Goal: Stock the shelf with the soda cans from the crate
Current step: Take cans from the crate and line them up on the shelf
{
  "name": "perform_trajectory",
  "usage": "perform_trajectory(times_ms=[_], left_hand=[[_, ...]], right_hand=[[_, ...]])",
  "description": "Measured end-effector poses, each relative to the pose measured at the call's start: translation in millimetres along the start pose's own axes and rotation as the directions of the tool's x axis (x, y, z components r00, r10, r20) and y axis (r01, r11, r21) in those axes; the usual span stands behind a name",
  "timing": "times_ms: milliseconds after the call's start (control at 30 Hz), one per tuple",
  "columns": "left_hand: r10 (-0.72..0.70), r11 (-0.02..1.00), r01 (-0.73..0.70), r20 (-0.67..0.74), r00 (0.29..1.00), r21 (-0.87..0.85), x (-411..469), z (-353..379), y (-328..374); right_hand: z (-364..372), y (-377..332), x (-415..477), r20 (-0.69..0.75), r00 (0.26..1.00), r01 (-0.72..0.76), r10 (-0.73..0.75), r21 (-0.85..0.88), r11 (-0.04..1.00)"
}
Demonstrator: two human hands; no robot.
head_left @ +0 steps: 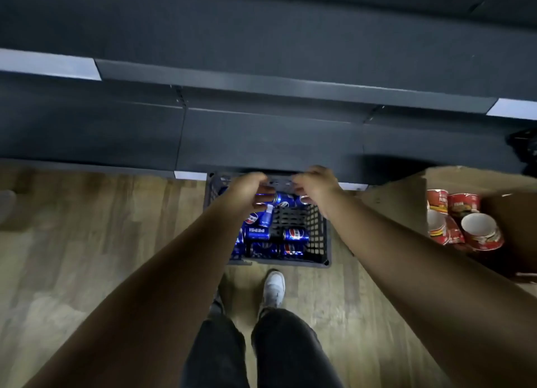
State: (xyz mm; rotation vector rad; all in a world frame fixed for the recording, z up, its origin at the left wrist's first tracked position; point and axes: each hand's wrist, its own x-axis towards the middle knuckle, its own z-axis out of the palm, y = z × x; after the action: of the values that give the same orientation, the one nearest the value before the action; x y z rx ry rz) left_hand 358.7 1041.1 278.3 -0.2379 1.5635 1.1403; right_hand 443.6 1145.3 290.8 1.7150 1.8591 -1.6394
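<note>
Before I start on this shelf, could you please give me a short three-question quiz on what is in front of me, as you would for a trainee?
1. True or false: the crate stands on the shelf.
2. The box of red cans lies: A) left of the crate, B) right of the crate, C) inside the crate.
3. Fill in: the soda cans in the crate are ____ in colour.
Key: 1 false, it stands on the wooden floor; 2 B; 3 blue.
</note>
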Motion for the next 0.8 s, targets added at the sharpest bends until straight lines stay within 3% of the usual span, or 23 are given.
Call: perform_trajectory(times_ms=[267, 467, 633, 800], left_hand=[[-0.217, 0.972, 0.211, -0.056, 0.975, -0.106, 43, 19, -69], [-0.338, 0.939, 0.336, -0.025, 0.941, -0.079, 91, 11, -120], [-0.387, 0.920, 0.379, -0.073, 0.919, -0.095, 138, -10, -161], [-0.420, 0.907, 0.418, -0.117, 0.900, -0.043, 177, -19, -198]], right_hand=[[32, 91, 40, 0.091, 0.974, -0.204, 0.206, -0.027, 0.979], [87, 136, 68, 0.011, 0.995, -0.099, 0.100, -0.062, 0.993], [123, 171, 101, 0.084, 0.985, -0.140, 0.152, -0.133, 0.981], [166, 205, 137, -0.032, 0.985, -0.175, 0.172, -0.161, 0.971]])
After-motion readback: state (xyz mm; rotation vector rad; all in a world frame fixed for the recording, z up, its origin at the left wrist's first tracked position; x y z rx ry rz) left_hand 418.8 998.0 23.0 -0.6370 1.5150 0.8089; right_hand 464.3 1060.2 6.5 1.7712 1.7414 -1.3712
